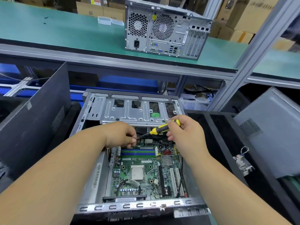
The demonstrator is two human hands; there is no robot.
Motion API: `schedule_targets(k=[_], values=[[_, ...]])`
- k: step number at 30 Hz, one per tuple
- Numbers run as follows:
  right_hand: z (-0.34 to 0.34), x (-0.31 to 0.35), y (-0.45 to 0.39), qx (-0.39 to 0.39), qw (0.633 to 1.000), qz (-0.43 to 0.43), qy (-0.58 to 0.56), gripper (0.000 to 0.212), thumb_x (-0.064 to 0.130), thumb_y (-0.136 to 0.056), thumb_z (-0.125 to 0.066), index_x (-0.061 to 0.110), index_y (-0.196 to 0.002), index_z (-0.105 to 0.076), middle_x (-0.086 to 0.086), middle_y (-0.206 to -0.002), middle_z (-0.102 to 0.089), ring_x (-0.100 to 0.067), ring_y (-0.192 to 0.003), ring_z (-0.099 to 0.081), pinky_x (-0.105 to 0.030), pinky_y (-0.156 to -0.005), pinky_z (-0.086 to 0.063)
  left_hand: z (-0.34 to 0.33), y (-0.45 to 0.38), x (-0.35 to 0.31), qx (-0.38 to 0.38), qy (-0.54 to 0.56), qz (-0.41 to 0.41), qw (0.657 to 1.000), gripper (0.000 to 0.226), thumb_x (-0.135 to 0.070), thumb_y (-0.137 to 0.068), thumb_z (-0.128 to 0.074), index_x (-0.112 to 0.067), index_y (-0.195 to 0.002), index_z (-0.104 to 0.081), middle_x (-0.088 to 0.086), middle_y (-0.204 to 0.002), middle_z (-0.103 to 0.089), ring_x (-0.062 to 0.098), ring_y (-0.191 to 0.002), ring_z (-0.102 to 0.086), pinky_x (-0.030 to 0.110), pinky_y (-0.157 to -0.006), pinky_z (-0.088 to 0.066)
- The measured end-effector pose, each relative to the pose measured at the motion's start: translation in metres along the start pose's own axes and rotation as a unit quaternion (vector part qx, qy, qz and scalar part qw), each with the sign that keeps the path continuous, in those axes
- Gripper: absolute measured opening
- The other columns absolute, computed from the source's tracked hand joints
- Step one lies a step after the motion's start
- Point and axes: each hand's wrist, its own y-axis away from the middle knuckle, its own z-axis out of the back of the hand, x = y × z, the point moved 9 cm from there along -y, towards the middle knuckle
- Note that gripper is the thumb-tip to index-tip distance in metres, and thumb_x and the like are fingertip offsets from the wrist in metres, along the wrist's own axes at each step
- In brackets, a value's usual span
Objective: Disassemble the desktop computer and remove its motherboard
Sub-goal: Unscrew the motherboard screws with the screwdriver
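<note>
Screwdriver [164,128] gripped in right hand [185,132], left hand [121,135] pinching its tip at 12 o'clock of motherboard [142,172], still in case [97,174]; nxt, probably seat tip squarely.

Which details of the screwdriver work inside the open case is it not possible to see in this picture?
- Head view: screwdriver tip and any screw, hidden by left hand.
- What the left hand's fingers pinch: too small.
- Motherboard top edge: covered by both hands; right hand grips the handle.
- Board lettering: blurred.
</note>
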Motion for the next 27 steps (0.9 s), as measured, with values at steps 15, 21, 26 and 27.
schedule_targets(k=[15,21,26,27], values=[[0.13,-0.049,0.012,-0.115,0.965,-0.06,-0.229,0.021,0.022,-0.096,-0.053,0.006,-0.089,-0.064,-0.007,-0.064,-0.065,-0.016,-0.054,-0.058,-0.022,-0.051,-0.046,-0.005,0.014,-0.089,-0.114,0.07,-0.079,0.988,0.02,-0.029,-0.093,-0.061,-0.046,-0.087,-0.07,-0.026,-0.091,-0.068,-0.008,-0.084,-0.062,0.019,-0.076,-0.047],[0.189,-0.115,0.002,-0.085,0.955,-0.139,-0.25,0.024,0.023,-0.074,-0.054,0.009,-0.092,-0.06,-0.007,-0.078,-0.074,-0.013,-0.06,-0.059,-0.028,-0.06,-0.042,-0.051,0.006,-0.176,-0.136,0.075,-0.064,0.986,0.023,-0.023,-0.093,-0.059,-0.043,-0.092,-0.069,-0.025,-0.096,-0.066,-0.004,-0.089,-0.061,0.021,-0.081,-0.05],[0.227,-0.156,0.005,-0.037,0.964,-0.14,-0.224,0.015,0.012,-0.086,-0.054,0.011,-0.101,-0.057,-0.006,-0.089,-0.076,-0.003,-0.069,-0.061,-0.025,-0.063,-0.036,-0.097,-0.026,-0.26,-0.161,-0.021,-0.093,0.982,0.013,-0.028,-0.089,-0.056,-0.038,-0.095,-0.063,-0.024,-0.091,-0.061,-0.006,-0.087,-0.054,0.018,-0.08,-0.045],[0.234,-0.163,0.006,-0.032,0.966,-0.142,-0.215,0.023,0.016,-0.083,-0.055,0.012,-0.105,-0.058,-0.004,-0.091,-0.076,-0.003,-0.07,-0.059,-0.025,-0.066,-0.035,-0.106,-0.033,-0.273,-0.169,-0.027,-0.095,0.981,0.011,-0.03,-0.089,-0.056,-0.038,-0.092,-0.061,-0.024,-0.087,-0.059,-0.006,-0.085,-0.053,0.018,-0.076,-0.044]])
